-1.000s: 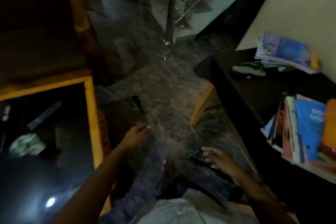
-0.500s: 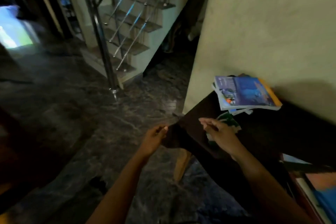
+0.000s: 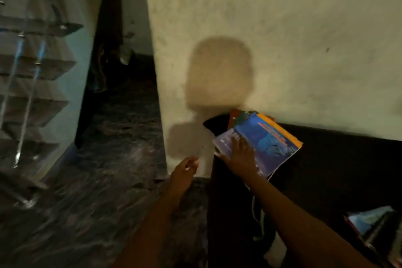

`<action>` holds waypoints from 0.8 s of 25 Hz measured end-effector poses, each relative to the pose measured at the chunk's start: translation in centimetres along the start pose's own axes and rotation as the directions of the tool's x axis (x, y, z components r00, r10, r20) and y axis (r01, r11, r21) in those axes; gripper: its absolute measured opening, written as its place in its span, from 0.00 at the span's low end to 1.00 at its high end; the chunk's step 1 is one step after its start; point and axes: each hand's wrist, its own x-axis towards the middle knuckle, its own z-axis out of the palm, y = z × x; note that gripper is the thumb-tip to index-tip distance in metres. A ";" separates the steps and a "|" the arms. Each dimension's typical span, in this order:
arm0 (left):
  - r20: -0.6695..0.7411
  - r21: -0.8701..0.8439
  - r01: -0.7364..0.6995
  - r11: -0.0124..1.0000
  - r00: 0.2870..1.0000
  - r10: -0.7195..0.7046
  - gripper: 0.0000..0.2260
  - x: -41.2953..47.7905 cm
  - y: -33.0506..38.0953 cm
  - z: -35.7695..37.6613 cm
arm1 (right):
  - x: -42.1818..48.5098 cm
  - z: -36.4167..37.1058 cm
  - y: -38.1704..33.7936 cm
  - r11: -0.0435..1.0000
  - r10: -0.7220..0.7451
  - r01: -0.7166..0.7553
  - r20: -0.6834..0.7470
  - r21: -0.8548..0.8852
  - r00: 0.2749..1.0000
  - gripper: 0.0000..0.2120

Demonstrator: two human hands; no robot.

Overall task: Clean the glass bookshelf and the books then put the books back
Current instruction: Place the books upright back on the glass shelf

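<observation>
A small stack of books (image 3: 269, 137), topped by a blue and purple cover with an orange edge, lies on the dark top of the bookshelf (image 3: 337, 169) against the wall. My right hand (image 3: 239, 156) lies on the top book's near left corner with fingers straight on the cover. My left hand (image 3: 185, 172) hangs in the air left of the shelf's end, fingers loosely curled, holding nothing. More books (image 3: 374, 224) show at the lower right, cut off by the frame edge.
A pale wall (image 3: 282, 28) rises right behind the shelf and ends in a corner at the shelf's left. A staircase with metal rails (image 3: 32, 72) stands at the left. Dark marbled floor (image 3: 108, 180) lies between. A white and green item (image 3: 261, 224) shows under my right arm.
The view has swung up and right from the floor to the wall and shelf. My right hand has reached forward onto the top book. My left hand has come off the shelf's corner.
</observation>
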 end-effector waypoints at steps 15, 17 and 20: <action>0.338 0.165 -0.040 0.985 0.941 -0.018 0.14 12.0 2.1 6.5 | -6.8 -5.2 0.8 0.921 0.261 -0.284 0.117 0.267 0.958 0.34; 0.254 0.257 -0.149 0.955 0.964 0.082 0.16 10.4 2.8 6.8 | -4.7 -3.9 -0.9 0.904 0.399 -0.383 -0.052 0.192 0.916 0.35; 0.212 0.229 -0.229 0.946 0.960 0.181 0.15 8.4 4.2 7.2 | -2.1 -1.5 -3.5 0.805 0.591 -0.591 -0.019 -0.052 0.807 0.42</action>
